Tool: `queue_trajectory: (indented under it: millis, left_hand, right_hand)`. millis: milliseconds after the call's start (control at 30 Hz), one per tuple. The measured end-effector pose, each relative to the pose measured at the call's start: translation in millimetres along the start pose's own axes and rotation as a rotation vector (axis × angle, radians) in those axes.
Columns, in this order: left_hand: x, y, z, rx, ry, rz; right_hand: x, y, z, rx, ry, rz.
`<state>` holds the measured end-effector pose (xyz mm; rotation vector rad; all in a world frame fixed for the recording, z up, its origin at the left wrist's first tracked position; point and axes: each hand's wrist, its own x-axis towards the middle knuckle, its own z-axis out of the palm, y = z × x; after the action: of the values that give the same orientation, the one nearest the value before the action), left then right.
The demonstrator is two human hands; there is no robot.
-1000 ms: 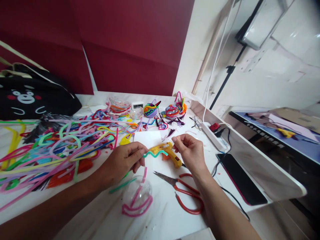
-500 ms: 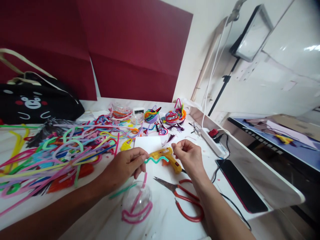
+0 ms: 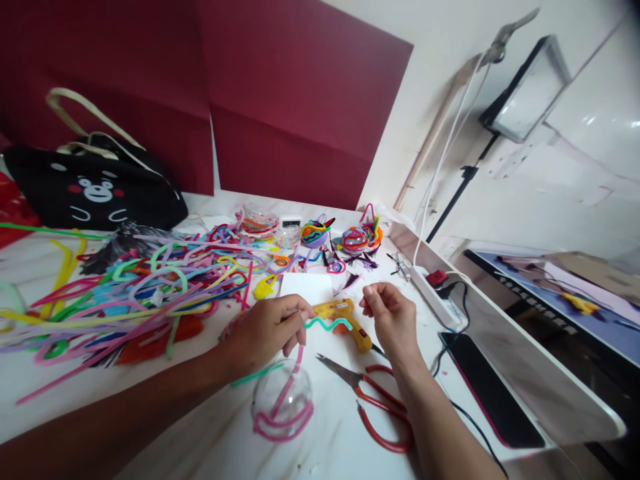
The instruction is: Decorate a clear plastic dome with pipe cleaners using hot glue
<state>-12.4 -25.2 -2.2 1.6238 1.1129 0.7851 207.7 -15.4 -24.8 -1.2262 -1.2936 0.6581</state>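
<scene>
My left hand is closed, pinching a wavy teal pipe cleaner whose free end points right. My right hand sits a little way from that end, thumb and fingertips pressed together; whatever may be between them cannot be made out. Behind the pipe cleaner lies a yellow hot glue gun. Below my left hand, a clear plastic ball carries bent pink pipe cleaner. Red-handled scissors lie with blades apart, partly under my right forearm. A straight teal piece rests beside the ball.
A heap of colourful pipe cleaners covers the left. Decorated balls stand at the back. On the right are a white power strip, a black phone and cords. A black bag stands far left.
The whole view has swung slightly left, so everything appears farther right. Both hands keep nearly the same pose, and the wavy pipe cleaner stays in my left hand.
</scene>
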Motion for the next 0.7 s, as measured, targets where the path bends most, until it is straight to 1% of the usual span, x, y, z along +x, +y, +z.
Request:
queue_trajectory:
  millis: [133, 200, 233, 300, 400, 467, 533, 700]
  left_hand:
    - [-1.6, 1.8, -0.2, 0.014, -0.012, 0.010]
    - [-2.1, 0.9, -0.6, 0.024, -0.011, 0.020]
    - [-2.2, 0.4, -0.7, 0.032, -0.009, 0.023]
    - [-2.0, -0.7, -0.6, 0.049, -0.003, 0.027]
    - [-1.1, -2.1, -0.3, 0.061, 0.004, 0.046]
    - [-0.7, -3.1, -0.3, 0.052, 0.011, 0.060]
    - [-0.5, -4.2, -0.5, 0.046, 0.020, 0.059]
    - [-0.6, -6.1, -0.3, 0.050, 0.031, 0.047]
  right_hand:
    - [2.2, 3.4, -3.5, -0.180, 0.101, -0.152]
    - [1.6, 1.0, -3.7, -0.228, 0.091, -0.228]
    - [0.2, -1.4, -3.0, -0.232, 0.052, -0.254]
    - [-4.7, -8.1, 0.3, -0.221, -0.071, -0.323]
    - [-14.6, -16.9, 7.3, -0.224, -0.287, -0.500]
    - [-19.5, -18.9, 10.9, -0.246, -0.404, -0.582]
    - [-21.6, -17.7, 12.6, -0.272, -0.462, -0.622]
    - [-20.3, -11.9, 11.6, -0.303, -0.490, -0.708]
